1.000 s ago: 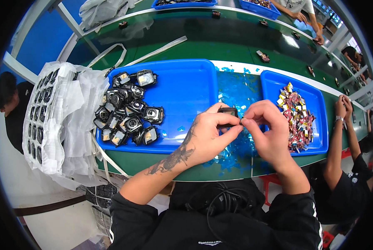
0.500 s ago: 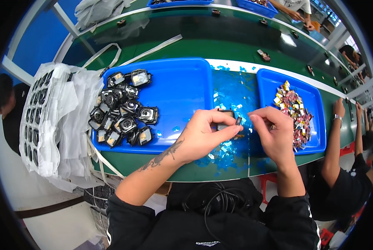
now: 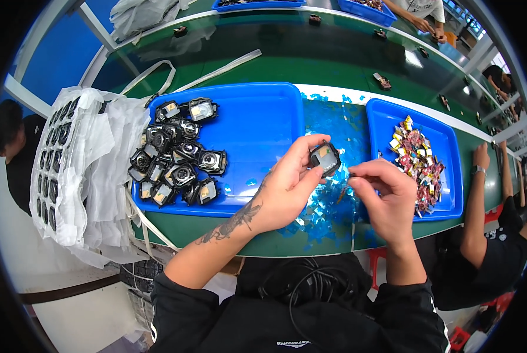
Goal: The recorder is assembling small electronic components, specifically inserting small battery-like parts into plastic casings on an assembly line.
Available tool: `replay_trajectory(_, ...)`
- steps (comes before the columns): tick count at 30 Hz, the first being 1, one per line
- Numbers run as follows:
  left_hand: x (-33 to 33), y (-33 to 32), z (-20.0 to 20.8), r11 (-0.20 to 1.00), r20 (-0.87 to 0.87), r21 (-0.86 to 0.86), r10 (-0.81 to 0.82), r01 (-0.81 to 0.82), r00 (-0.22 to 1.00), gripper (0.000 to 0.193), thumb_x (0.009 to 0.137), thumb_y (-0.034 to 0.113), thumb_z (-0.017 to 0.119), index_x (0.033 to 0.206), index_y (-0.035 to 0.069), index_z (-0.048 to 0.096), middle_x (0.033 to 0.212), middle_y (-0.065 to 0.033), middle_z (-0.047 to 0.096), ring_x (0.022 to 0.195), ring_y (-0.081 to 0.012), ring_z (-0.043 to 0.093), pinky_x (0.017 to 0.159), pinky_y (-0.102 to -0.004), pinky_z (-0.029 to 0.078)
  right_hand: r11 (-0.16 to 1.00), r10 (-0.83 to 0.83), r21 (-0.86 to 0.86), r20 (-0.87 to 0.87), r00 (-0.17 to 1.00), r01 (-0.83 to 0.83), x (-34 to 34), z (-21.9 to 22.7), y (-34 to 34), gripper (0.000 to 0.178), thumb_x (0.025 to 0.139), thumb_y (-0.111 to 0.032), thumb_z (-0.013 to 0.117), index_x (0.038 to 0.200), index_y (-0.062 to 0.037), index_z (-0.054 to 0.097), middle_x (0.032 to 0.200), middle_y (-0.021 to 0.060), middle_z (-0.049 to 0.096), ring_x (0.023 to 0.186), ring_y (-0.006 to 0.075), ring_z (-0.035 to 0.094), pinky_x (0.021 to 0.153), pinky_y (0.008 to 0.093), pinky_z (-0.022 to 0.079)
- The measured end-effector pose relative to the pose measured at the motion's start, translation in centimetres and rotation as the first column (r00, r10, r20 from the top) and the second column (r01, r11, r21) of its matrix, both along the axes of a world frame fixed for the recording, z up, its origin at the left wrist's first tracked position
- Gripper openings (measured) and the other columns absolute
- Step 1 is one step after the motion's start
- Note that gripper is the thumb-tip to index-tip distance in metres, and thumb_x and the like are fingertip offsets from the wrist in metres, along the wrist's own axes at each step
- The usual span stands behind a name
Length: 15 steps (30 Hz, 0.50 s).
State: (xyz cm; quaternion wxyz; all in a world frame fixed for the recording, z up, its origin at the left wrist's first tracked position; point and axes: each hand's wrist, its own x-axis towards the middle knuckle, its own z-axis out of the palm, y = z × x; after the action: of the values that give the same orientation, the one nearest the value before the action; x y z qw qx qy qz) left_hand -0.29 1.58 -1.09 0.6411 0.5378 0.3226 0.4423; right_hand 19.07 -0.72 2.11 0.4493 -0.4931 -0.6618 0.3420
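Observation:
My left hand (image 3: 284, 188) grips a black watch case (image 3: 326, 159) by its edge, between thumb and fingers. The case is tilted so its grey inner face shows. Just right of it, my right hand (image 3: 388, 197) is closed in a pinch. A small dark part with a thin brown strip (image 3: 342, 193) shows at those fingertips; its kind is too small to make out. Under both hands, shiny blue film scraps (image 3: 319, 215) are strewn over the green bench. Similar watch cases (image 3: 181, 154) lie heaped in the large blue tray (image 3: 257, 126) on the left.
A smaller blue tray (image 3: 383, 120) at right holds a pile of small red, yellow and white parts (image 3: 418, 165). White packing trays (image 3: 90, 176) are stacked at far left. Beyond the white ledge, a green conveyor (image 3: 287, 56) carries scattered parts. Other people work at right and across.
My left hand has raised and turned the watch case, so its inner face now shows clearly. My right hand has stayed close by in a pinch, and a thin brown strip now shows below its fingertips.

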Motion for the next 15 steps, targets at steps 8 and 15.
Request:
replay_trajectory(8,-0.2,-0.4,0.4,0.990,0.090,-0.065,-0.117,0.123,0.989,0.045,0.094,-0.005,0.049,0.138,-0.003,0.039,0.127,-0.0144,0.057,0.118,-0.0182,0.055,0.102,-0.0325,0.043,0.992,-0.054,0.124,0.181,0.982,0.032,-2.4,0.8,0.5,0.014,0.076,0.003,0.074,0.088,-0.0006,0.069,0.079,0.0086,0.069,0.063,0.0149,0.063,0.057,0.0261,0.049)
replay_trajectory(15,0.0,-0.4,1.0,0.995,0.082,0.003,-0.102,0.102,0.991,0.043,0.094,-0.006,0.051,0.136,-0.008,0.042,0.133,-0.0165,0.054,0.124,-0.0220,0.053,0.104,-0.0334,0.044,0.981,-0.058,0.191,0.202,0.978,0.019,-1.8,0.6,0.6,0.012,0.075,0.003,0.075,0.084,-0.0005,0.068,0.076,0.0084,0.068,0.062,0.0150,0.062,0.057,0.0266,0.049)
